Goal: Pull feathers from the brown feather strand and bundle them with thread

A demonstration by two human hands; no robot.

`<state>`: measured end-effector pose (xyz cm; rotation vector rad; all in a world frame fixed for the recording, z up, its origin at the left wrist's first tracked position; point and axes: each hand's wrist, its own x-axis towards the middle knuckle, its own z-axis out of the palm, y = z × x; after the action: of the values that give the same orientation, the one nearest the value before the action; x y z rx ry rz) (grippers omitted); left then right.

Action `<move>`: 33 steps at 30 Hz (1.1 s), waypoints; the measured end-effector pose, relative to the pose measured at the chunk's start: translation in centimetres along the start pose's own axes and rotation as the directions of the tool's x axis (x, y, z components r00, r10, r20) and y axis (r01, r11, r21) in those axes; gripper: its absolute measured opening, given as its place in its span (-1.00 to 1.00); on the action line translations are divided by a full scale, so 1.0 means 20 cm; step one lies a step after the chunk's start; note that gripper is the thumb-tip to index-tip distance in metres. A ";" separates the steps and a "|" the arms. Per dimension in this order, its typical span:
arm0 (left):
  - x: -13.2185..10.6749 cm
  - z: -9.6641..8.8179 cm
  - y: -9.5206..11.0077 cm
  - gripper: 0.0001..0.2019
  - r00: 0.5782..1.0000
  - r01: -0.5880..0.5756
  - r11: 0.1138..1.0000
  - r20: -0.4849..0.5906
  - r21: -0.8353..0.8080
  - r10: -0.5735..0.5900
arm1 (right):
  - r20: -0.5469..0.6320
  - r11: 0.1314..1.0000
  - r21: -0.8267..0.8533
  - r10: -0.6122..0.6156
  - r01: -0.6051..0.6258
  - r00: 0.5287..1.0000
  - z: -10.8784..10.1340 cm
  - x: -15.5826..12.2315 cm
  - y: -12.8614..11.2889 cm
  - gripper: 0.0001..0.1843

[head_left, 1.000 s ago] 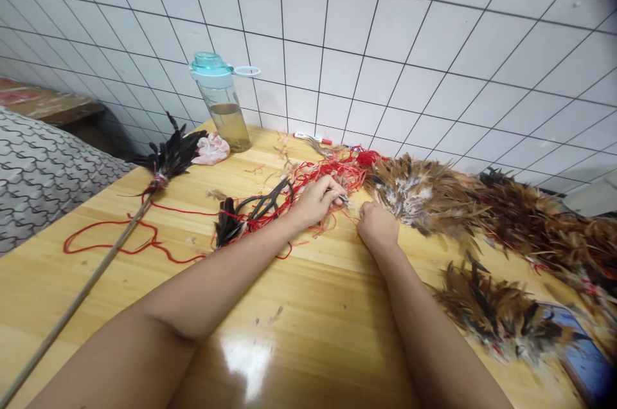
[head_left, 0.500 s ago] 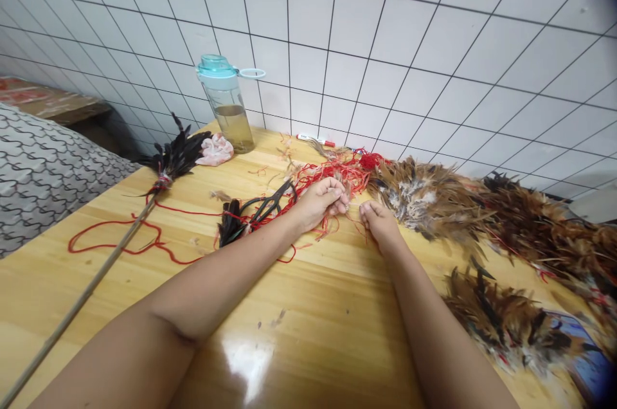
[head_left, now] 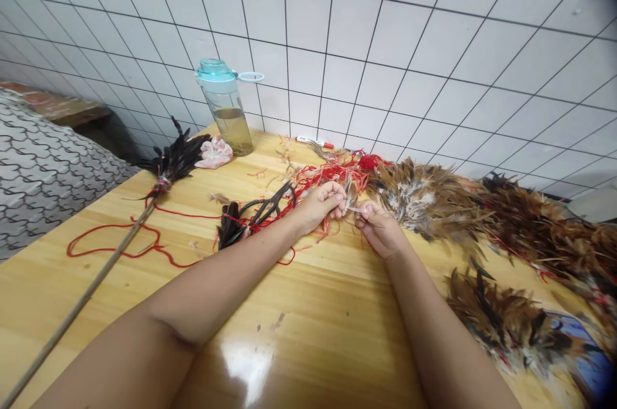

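Note:
Between my hands is a small brown feather [head_left: 352, 191] with a pale quill end. My left hand [head_left: 324, 204] pinches it near the fluffy base. My right hand [head_left: 378, 224] has its thumb and finger closed on the whitish tip that points right. Behind them lies a tangle of red string [head_left: 332, 172]. Black scissors [head_left: 268, 206] rest just left of my left hand, beside a small bunch of black feathers [head_left: 230, 225]. On the left, a thin stick [head_left: 110, 262] carries black feathers [head_left: 179, 155] bound at its end, with red cord [head_left: 103, 227] trailing from it.
A bottle with a blue lid [head_left: 225, 107] stands by the tiled wall, next to a pink scrunchie [head_left: 213, 153]. A marker [head_left: 314, 142] lies at the back. Brown feather bundles [head_left: 434, 193] fill the right side, with another brown bunch [head_left: 511, 316] nearer me.
My right hand has turned and come up to the feather, closing on its pale end. The feather now shows more clearly between both hands. My left hand has barely moved.

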<state>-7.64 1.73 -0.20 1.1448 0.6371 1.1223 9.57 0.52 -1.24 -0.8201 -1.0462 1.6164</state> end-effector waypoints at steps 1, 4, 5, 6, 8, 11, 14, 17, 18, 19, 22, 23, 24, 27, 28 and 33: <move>0.00 0.00 0.00 -0.77 1.000 -0.008 1.000 -0.010 0.001 0.008 | 0.025 1.000 0.012 0.000 0.000 1.000 0.01 0.00 0.00 -0.74; 0.00 0.00 0.01 -0.78 0.999 -0.028 1.000 -0.035 0.005 0.028 | 0.106 0.999 0.039 0.002 -0.007 0.994 0.02 -0.02 -0.02 -0.72; 0.00 0.00 0.02 -0.79 0.998 -0.029 1.000 -0.047 0.009 0.029 | 0.124 0.998 0.055 -0.011 0.004 0.992 0.02 -0.03 -0.03 -0.70; 0.01 0.00 0.02 -0.79 0.998 -0.026 1.000 -0.062 0.011 0.027 | 0.134 0.997 0.073 -0.034 0.024 0.990 0.02 -0.03 -0.05 -0.67; 0.01 -0.02 0.04 -0.80 0.996 -0.020 1.000 -0.087 0.006 0.021 | 0.125 0.994 0.089 -0.080 0.070 0.989 0.01 -0.03 -0.07 -0.64; 0.00 -0.02 0.05 -0.79 0.996 -0.040 0.999 -0.084 -0.028 0.037 | 0.031 0.998 0.032 -0.063 0.062 0.998 0.00 -0.02 -0.07 -0.63; -0.01 -0.01 0.06 -0.79 0.996 -0.053 0.998 -0.066 -0.018 0.051 | -0.070 0.998 -0.057 -0.016 0.012 0.997 -0.01 0.00 -0.05 -0.64; -0.01 0.01 0.06 -0.82 0.994 -0.063 0.996 -0.085 0.064 0.068 | -0.088 0.984 -0.178 -0.006 -0.010 0.996 0.00 0.00 -0.03 -0.59; -0.01 0.01 0.06 -0.83 0.992 -0.075 0.993 -0.095 0.094 0.084 | -0.083 0.974 -0.226 -0.002 -0.017 0.997 0.01 0.00 -0.03 -0.55; -0.01 0.00 0.06 -0.84 0.990 -0.090 0.988 -0.101 0.125 0.103 | -0.075 0.960 -0.278 0.004 -0.024 0.997 0.01 -0.01 -0.03 -0.53; -0.01 0.00 0.05 -0.87 0.985 -0.138 0.965 -0.073 0.222 0.158 | -0.015 0.901 -0.434 0.018 -0.023 1.000 0.04 -0.01 -0.04 -0.54; -0.01 -0.01 0.05 -0.87 0.984 -0.151 0.957 -0.051 0.249 0.168 | 0.011 0.881 -0.474 0.019 -0.012 1.000 0.04 -0.02 -0.04 -0.55; -0.01 -0.01 0.04 -0.86 0.984 -0.161 0.949 -0.029 0.271 0.175 | 0.035 0.864 -0.504 0.021 -0.001 0.999 0.04 -0.02 -0.04 -0.56; -0.02 -0.01 0.03 -0.85 0.986 -0.165 0.934 0.016 0.316 0.169 | 0.068 0.841 -0.540 0.034 0.008 0.997 0.04 -0.01 -0.02 -0.57; -0.03 -0.01 0.03 -0.85 0.986 -0.163 0.931 0.022 0.326 0.165 | 0.066 0.842 -0.539 0.043 -0.001 0.997 0.03 -0.01 -0.01 -0.57; -0.03 0.00 0.04 -0.84 0.985 -0.169 0.927 0.038 0.335 0.166 | 0.099 0.862 -0.505 0.017 0.035 0.995 0.03 -0.01 0.00 -0.55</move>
<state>-8.14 1.26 0.42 1.5217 0.7554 1.1790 9.13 0.13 -0.96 -1.0819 -1.5843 1.3958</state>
